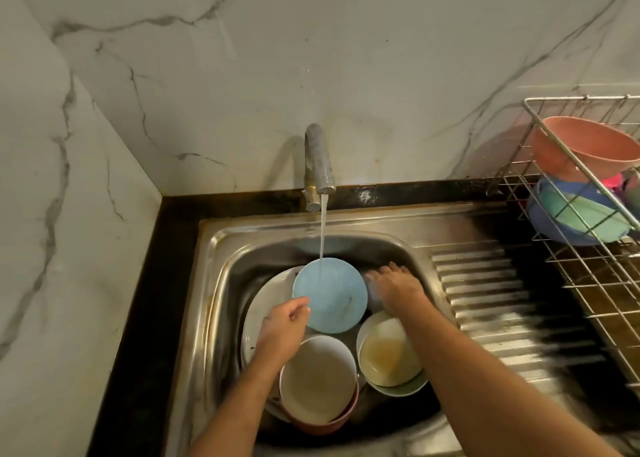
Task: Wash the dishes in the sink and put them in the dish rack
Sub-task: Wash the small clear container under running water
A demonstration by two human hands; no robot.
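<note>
A light blue plate (332,297) is held tilted under the running water from the tap (318,166). My left hand (284,328) pinches its lower left rim. My right hand (398,288) hovers just right of the plate with fingers spread, holding nothing. Below in the steel sink (221,283) lie a white bowl (317,380) stacked in a pink one, a white bowl with brownish water (384,349) on a green dish, and a large white plate (266,301) under the blue one.
A wire dish rack (588,266) stands at the right on the counter, holding a pink bowl (585,145) and a blue bowl with a green plate (575,214). A ribbed steel drainboard (502,311) lies between sink and rack. Marble walls close the back and left.
</note>
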